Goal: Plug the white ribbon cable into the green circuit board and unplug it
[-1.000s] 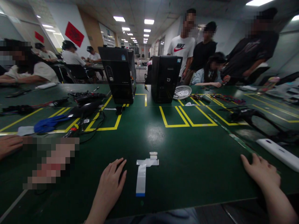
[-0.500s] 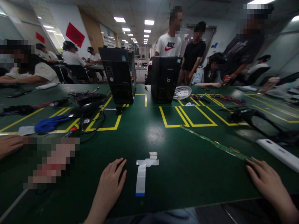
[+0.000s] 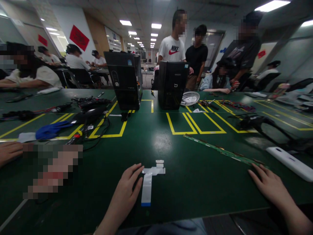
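On the green table in front of me lies a white flat ribbon cable (image 3: 146,189), bent into a T shape, with a blue-tipped lower end. My left hand (image 3: 128,189) rests just left of it, fingers stretched out. Its fingertips reach the cable's left arm; whether they touch I cannot tell. A long, thin green circuit board strip (image 3: 220,150) lies slanted on the right. My right hand (image 3: 269,186) is at the strip's near end, fingers loosely spread and fingertips against or just beside it. Neither hand has anything lifted.
Two black computer towers (image 3: 124,81) (image 3: 172,85) stand at the back, beside a white round basket (image 3: 190,98). A white elongated device (image 3: 288,163) lies at right. Cables, a blue glove (image 3: 52,130) and another person's hand (image 3: 11,151) are at left. Yellow tape marks the table.
My left hand has moved right, up to the ribbon cable. My right hand has shifted left, and the circuit board strip has slid slightly left. Standing people beyond the table have moved left.
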`<control>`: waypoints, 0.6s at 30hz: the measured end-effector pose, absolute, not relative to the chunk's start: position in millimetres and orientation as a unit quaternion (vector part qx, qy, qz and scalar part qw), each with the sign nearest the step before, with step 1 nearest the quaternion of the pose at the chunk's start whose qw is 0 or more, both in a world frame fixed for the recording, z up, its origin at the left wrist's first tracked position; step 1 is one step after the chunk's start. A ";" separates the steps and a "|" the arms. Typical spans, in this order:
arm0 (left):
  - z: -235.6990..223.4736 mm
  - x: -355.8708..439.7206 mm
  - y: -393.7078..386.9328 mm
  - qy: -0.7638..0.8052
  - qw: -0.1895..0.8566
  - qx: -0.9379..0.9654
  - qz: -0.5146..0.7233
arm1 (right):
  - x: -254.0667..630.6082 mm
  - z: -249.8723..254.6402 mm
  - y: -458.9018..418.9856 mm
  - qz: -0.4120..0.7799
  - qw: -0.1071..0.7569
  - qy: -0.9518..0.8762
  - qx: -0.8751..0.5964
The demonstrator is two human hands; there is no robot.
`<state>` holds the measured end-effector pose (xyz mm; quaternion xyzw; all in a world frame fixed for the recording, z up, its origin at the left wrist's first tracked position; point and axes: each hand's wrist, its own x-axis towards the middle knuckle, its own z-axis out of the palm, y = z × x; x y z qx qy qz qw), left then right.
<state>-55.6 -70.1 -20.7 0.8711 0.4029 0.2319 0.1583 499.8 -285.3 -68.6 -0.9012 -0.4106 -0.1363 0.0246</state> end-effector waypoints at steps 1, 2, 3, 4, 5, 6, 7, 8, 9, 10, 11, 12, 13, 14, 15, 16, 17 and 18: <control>-17.4 -46.2 -73.5 0.376 0.163 0.885 0.220 | 501.8 -66.0 -280.3 -0.115 0.032 -0.422 -0.899; -15.1 -36.7 -76.8 0.348 0.165 0.900 0.203 | 503.5 -63.1 -274.5 -0.093 0.041 -0.436 -0.894; -13.9 -27.7 -79.8 0.329 0.162 0.911 0.188 | 504.7 -60.5 -268.2 -0.075 0.052 -0.451 -0.888; -13.9 -19.4 -82.3 0.316 0.155 0.918 0.181 | 505.3 -58.2 -261.4 -0.065 0.061 -0.467 -0.880; -14.9 -12.3 -84.3 0.308 0.148 0.924 0.173 | 505.2 -56.4 -254.1 -0.059 0.069 -0.481 -0.872; -16.9 -6.3 -85.8 0.305 0.140 0.927 0.168 | 504.1 -55.3 -246.4 -0.055 0.075 -0.494 -0.864; -19.3 -1.5 -86.8 0.303 0.131 0.929 0.166 | 501.8 -54.7 -238.4 -0.056 0.079 -0.506 -0.857; -22.0 2.1 -87.5 0.302 0.125 0.931 0.163 | 498.0 -54.5 -230.2 -0.061 0.083 -0.517 -0.850; -24.4 4.6 -87.9 0.301 0.119 0.932 0.161 | 492.6 -54.5 -221.8 -0.069 0.085 -0.530 -0.841; -26.4 6.4 -88.3 0.301 0.115 0.933 0.158 | 485.5 -54.4 -213.5 -0.080 0.087 -0.544 -0.831; -27.7 7.4 -88.6 0.302 0.112 0.934 0.156 | 476.5 -53.9 -205.4 -0.091 0.088 -0.558 -0.820; -28.3 8.0 -89.1 0.302 0.110 0.934 0.154 | 465.8 -53.0 -197.4 -0.100 0.088 -0.573 -0.809; -28.2 8.3 -89.8 0.303 0.109 0.934 0.153 | 453.7 -51.5 -189.8 -0.106 0.088 -0.586 -0.799; -27.6 8.5 -90.6 0.303 0.108 0.934 0.153 | 440.5 -49.5 -182.6 -0.108 0.087 -0.598 -0.790; -26.7 8.7 -91.6 0.302 0.108 0.935 0.152 | 426.5 -47.0 -175.8 -0.107 0.086 -0.608 -0.782; -25.6 9.0 -92.7 0.301 0.108 0.935 0.152 | 412.3 -44.3 -169.5 -0.104 0.086 -0.618 -0.774; -24.5 9.4 -93.9 0.300 0.109 0.936 0.149 | 398.1 -41.5 -163.8 -0.101 0.086 -0.628 -0.767; -23.5 10.0 -95.0 0.300 0.110 0.936 0.146 | 384.4 -38.8 -158.6 -0.098 0.088 -0.638 -0.759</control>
